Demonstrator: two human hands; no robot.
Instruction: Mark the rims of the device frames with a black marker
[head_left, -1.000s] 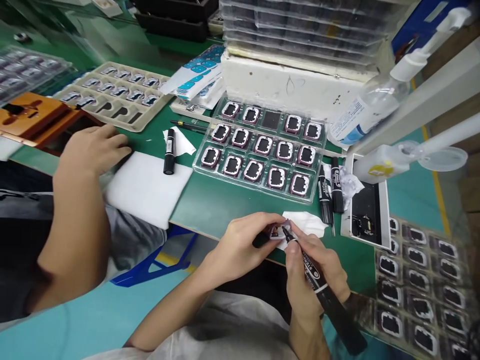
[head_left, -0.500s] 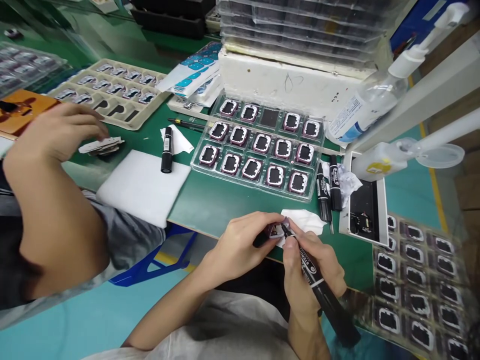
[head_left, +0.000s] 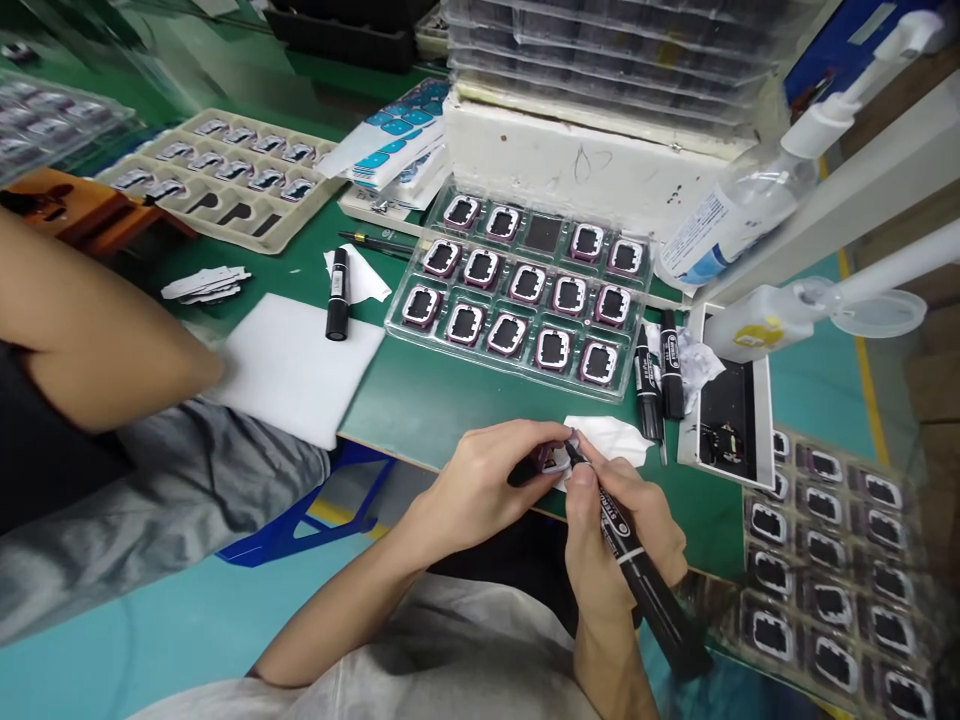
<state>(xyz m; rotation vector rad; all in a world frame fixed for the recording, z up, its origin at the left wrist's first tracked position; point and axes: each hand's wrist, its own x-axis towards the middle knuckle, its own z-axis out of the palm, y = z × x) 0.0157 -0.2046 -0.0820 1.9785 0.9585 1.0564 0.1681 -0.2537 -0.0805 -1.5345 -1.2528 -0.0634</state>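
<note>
Closely pinched, the left hand's thumb and forefinger clamp a small purple-and-white frame just above the table's near edge. The right hand has its thumb and fingers clamped around a black marker. The frame lies to the left of the right fingertips, right at the marker's tip. The marker's long axis slants from that tip, at the frame's right side, down toward the wearer and out to the right, its butt end past the table's near edge. Whether tip and frame touch, I cannot tell; the left hand is the nearer to the frame, already holding it. White paper lies on the table just beyond the fingers. Farther in from the near edge sits a clear tray with similar frames in its pockets. Beside the tray's near right corner lie two more markers, then a white box. At the table's left, a co-worker's bare arm reaches across, its hand out of view.
</note>
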